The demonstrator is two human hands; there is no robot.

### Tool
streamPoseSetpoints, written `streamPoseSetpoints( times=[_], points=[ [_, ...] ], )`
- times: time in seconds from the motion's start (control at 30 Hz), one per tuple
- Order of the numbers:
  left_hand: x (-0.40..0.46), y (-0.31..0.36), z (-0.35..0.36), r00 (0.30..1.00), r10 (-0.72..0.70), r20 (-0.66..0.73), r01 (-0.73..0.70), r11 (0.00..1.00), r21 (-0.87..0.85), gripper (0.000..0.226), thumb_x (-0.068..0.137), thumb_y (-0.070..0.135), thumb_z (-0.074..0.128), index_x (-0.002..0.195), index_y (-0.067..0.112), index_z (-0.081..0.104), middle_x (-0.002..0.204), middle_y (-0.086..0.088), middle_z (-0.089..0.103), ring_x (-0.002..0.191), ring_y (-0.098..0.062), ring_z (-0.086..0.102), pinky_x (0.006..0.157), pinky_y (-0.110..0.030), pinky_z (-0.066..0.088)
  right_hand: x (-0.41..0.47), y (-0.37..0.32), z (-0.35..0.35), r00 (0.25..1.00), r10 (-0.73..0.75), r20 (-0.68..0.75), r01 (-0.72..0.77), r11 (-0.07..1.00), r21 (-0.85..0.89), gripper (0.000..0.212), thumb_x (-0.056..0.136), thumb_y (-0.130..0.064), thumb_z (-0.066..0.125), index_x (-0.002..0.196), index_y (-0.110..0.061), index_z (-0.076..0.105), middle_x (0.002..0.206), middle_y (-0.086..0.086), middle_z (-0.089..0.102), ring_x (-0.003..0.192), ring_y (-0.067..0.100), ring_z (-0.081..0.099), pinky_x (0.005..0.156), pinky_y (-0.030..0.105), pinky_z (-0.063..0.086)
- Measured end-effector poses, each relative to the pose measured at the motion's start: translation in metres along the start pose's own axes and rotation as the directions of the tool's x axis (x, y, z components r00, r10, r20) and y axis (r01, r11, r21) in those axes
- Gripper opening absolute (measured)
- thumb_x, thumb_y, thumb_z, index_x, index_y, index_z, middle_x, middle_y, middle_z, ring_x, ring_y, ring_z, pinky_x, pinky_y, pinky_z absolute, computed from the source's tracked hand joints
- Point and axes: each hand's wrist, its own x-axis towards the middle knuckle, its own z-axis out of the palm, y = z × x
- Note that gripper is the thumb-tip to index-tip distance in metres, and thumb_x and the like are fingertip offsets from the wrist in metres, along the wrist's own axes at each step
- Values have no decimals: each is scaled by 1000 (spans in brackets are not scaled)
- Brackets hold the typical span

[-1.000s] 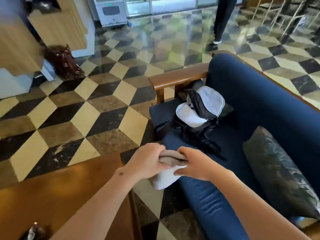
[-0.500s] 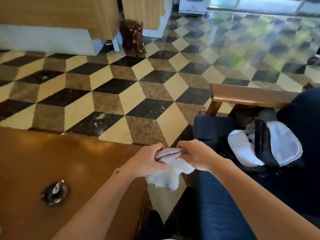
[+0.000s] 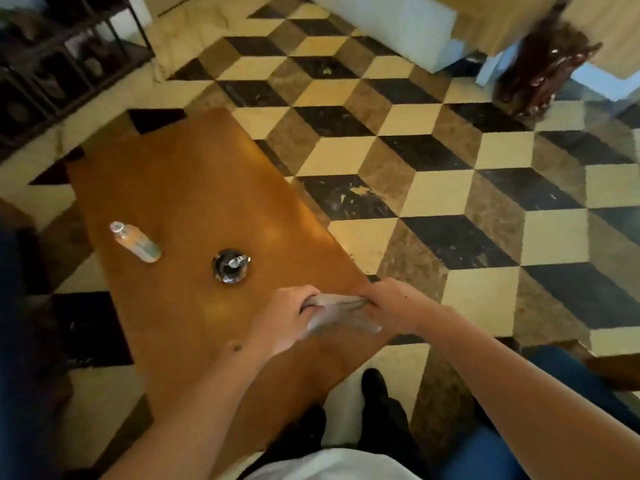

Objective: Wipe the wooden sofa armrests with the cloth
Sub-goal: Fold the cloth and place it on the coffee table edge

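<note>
Between my hands: cloth (image 3: 337, 311), pale and bunched, held above the near right corner of the table; a loose fold hangs below my fingers.
Left hand: my left hand (image 3: 296, 315) has its fingers curled round the left end of the cloth, knuckles up.
Right hand: my right hand (image 3: 389, 306) grips the right end, fingers closed on it; the two hands are near each other with the cloth stretched across the gap.
Table: wooden table (image 3: 194, 188), brown top, directly under my hands.
On table: dark glass ashtray (image 3: 231, 266) near the middle; clear plastic bottle (image 3: 135, 241) lying on its side to its left, well apart from my hands.
Sofa: blue sofa cushion (image 3: 481, 455) at the lower right edge; armrest not clearly seen.
Floor: cube-pattern tiled floor (image 3: 433, 188) around the table; my dark shoes (image 3: 375, 386) below.
Far right: dark carved wooden figure (image 3: 540, 71), blurred.
</note>
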Motion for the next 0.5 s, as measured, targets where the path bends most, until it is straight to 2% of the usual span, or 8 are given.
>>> streamPoseSetpoints(
  times=[0.03, 0.1, 0.13, 0.23, 0.33, 0.4, 0.5],
  points=[
    [-4, -8, 4, 998, -63, -21, 63, 998, -3, 8, 99, 22, 62, 92, 23, 66, 81, 11, 62, 77, -11, 55, 66, -30, 39, 14, 0, -1, 997, -55, 54, 56, 998, -6, 17, 99, -39, 55, 95, -25, 62, 76, -16, 55, 74, 13, 59, 57, 17, 41],
    [-15, -23, 20, 981, -184, -56, 184, 983, -4, 14, 101, 28, 60, 87, 29, 57, 77, 13, 55, 76, -13, 52, 66, -30, 34, 41, -2, 5, 980, -159, 121, 163, 987, -18, 14, 98, -36, 56, 99, -22, 56, 86, -8, 62, 82, 20, 63, 66, 29, 51],
    [-19, -31, 31, 969, -236, -77, 237, 972, 0, 11, 102, 32, 57, 91, 30, 58, 80, 10, 56, 78, -15, 54, 67, -30, 34, 53, -3, 7, 970, -188, 155, 195, 980, -30, 18, 97, -37, 58, 104, -20, 55, 91, -4, 64, 85, 23, 65, 70, 34, 52],
    [-34, -54, 78, 898, -416, -145, 417, 909, -23, 24, 105, 42, 47, 115, 28, 63, 98, 5, 65, 89, -18, 61, 71, -30, 39, 92, 3, 37, 914, -254, 318, 295, 952, -87, 20, 98, -36, 62, 99, -21, 48, 81, -7, 57, 74, 21, 62, 60, 32, 48],
    [-48, -67, 132, 828, -536, -166, 527, 844, -96, 27, 103, 38, 52, 120, 23, 66, 103, 2, 70, 92, -24, 66, 69, -30, 37, 113, 17, 78, 864, -274, 422, 334, 940, -74, 23, 101, -39, 59, 111, -19, 55, 97, 0, 65, 78, 21, 61, 66, 35, 50],
    [-55, -68, 164, 765, -621, -170, 606, 784, -135, 25, 98, 33, 58, 117, 21, 69, 103, -2, 73, 90, -30, 69, 68, -29, 38, 117, 30, 102, 848, -251, 467, 308, 950, -49, 30, 102, -38, 56, 124, -18, 55, 106, 2, 66, 83, 21, 62, 69, 35, 49],
    [-63, -69, 201, 663, -736, -136, 703, 675, -225, 23, 94, 27, 64, 116, 23, 71, 104, -3, 76, 92, -33, 70, 68, -29, 40, 113, 37, 131, 814, -178, 553, 252, 966, -59, 32, 103, -36, 54, 129, -18, 53, 111, 4, 66, 93, 24, 66, 76, 39, 55]
  ],
)
